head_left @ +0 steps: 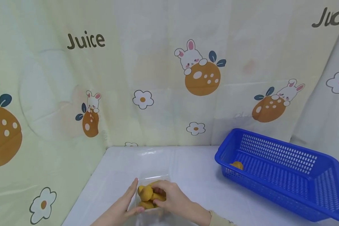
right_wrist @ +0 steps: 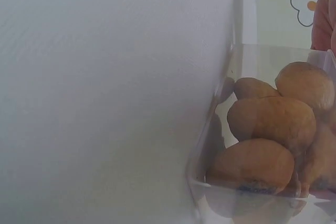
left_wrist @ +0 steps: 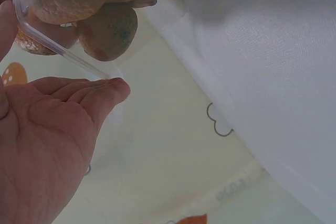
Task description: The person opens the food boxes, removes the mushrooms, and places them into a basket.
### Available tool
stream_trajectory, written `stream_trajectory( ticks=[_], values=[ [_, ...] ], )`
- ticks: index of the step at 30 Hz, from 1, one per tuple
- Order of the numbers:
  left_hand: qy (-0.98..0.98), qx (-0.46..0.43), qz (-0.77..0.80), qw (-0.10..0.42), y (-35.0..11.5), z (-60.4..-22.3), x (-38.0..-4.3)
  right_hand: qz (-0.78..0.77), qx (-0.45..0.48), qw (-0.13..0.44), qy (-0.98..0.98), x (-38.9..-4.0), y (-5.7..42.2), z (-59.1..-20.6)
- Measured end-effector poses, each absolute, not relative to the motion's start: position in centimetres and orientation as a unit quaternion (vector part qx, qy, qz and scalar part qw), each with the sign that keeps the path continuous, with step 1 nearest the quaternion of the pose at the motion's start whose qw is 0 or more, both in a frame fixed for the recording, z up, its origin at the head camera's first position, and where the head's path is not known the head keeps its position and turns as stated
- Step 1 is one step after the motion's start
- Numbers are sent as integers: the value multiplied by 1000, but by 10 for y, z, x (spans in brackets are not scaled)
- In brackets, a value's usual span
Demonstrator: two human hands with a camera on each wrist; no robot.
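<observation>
Near the front of the white-covered tabletop (head_left: 192, 175) sits a clear, rectangular plastic box (head_left: 153, 178), holding a heap of yellow-brown, rounded, mushroom-like pieces (head_left: 146, 193) that press against one another; through its transparent wall, the right wrist view shows several broad, smooth caps, one of them marked with a dark patch. Over the right part of this heap, the right hand (head_left: 172, 196) reaches into the box from above, its fingers bent and its thumb opposite, pinching one yellow-brown piece (head_left: 159, 197) between them, low among the others. At the box's left side is the left hand (head_left: 121, 204), fingers straight and thumb spread apart from them; the left wrist view shows the open palm, with a fingertip at the clear rim. A beige sleeve (head_left: 218, 219) covers the right forearm behind the wrist. To the right, well apart from the box, stands a long, deep blue plastic basket (head_left: 274, 175) with perforated walls and floor, a single rounded yellow-brown lump (head_left: 238, 165) lying at its left end. Behind everything hangs a pale cream cloth (head_left: 158, 62) printed with white rabbits clinging to orange fruits, outlined white flowers and the word "Juice".
</observation>
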State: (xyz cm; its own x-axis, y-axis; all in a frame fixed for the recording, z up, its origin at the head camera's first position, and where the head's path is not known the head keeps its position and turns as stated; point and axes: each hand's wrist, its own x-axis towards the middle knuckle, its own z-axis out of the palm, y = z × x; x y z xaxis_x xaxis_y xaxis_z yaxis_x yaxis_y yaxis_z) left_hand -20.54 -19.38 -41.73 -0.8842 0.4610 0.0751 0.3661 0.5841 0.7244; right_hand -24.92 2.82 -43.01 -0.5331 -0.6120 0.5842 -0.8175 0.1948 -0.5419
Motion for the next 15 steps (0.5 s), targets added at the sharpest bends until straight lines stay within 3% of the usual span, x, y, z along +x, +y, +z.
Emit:
stream_trajectory(
  ticks=[15],
  values=[
    [889,234,391,54,-192,-415,-203,449,454,167,-752,-249,25,-432]
  ],
)
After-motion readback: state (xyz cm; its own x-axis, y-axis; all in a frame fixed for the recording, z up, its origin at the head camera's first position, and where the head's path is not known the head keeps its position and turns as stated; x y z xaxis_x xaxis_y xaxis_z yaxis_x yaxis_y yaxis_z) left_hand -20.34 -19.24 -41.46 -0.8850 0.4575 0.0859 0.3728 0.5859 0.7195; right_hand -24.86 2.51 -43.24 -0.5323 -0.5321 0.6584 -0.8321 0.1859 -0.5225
